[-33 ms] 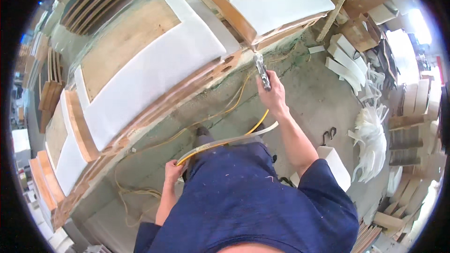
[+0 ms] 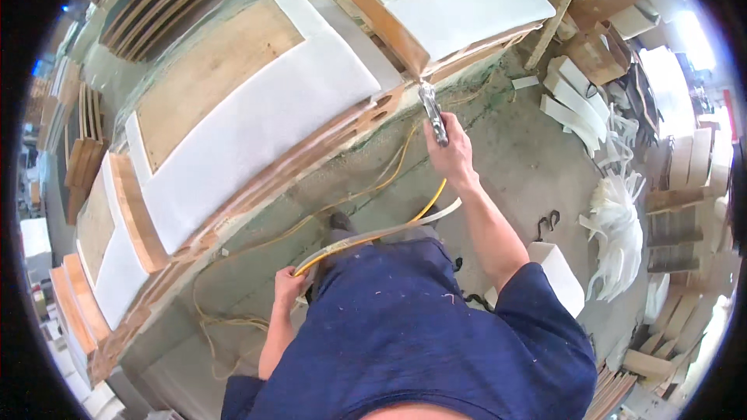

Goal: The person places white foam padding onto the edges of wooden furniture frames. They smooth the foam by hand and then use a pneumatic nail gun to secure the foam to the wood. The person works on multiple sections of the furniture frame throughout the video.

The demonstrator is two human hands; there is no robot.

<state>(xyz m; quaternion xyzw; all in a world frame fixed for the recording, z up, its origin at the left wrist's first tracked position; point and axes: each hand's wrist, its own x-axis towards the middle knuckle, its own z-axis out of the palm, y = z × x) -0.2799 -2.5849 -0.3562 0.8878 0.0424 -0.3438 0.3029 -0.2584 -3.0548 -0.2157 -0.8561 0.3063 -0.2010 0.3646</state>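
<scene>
My right hand (image 2: 450, 147) is closed round the handle of a metal spray gun (image 2: 432, 112). The gun's front end points away from me, at the near lower corner of a wooden frame (image 2: 397, 31) with a white foam strip on top. Down at my left side, my left hand (image 2: 289, 286) grips a yellow hose (image 2: 350, 241) together with a whitish translucent hose (image 2: 389, 231). Both hoses arc across the front of my body toward my right forearm. Left of the gun lies a longer curved wooden panel (image 2: 226, 81) edged with white foam (image 2: 257, 116).
Further frames with foam (image 2: 117, 256) continue along the low bench to the left. A thin hose (image 2: 311, 214) snakes over the concrete floor. To the right are white foam strips (image 2: 576, 101), a heap of white scraps (image 2: 615, 225), a cardboard box (image 2: 595, 54) and a white block (image 2: 559, 276).
The picture has shifted very slightly, and the spray gun's front end sits a touch higher and further left. Both hands keep their hold.
</scene>
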